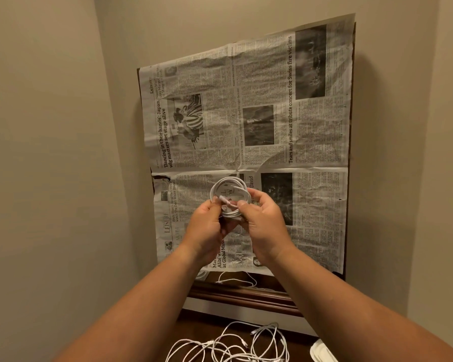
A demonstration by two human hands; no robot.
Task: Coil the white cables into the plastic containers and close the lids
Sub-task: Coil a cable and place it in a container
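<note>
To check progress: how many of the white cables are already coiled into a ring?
1: the coiled cable, held between the left hand and right hand. The loose cables lie tangled below; more may be hidden.

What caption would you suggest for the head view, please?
Left hand and right hand hold a coiled white cable before a newspaper, loose cables below.

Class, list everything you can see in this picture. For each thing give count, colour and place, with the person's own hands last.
coiled cable: one, white, held up before the newspaper
loose cables: tangle, number unclear, white, on the dark surface below
plastic container: one, whitish, partly in view at bottom right
newspaper: black-and-white print, covering a framed panel on the wall
frame: one, dark brown wood, under the newspaper
left hand: one, grips the coil's left side
right hand: one, grips the coil's right side
</note>
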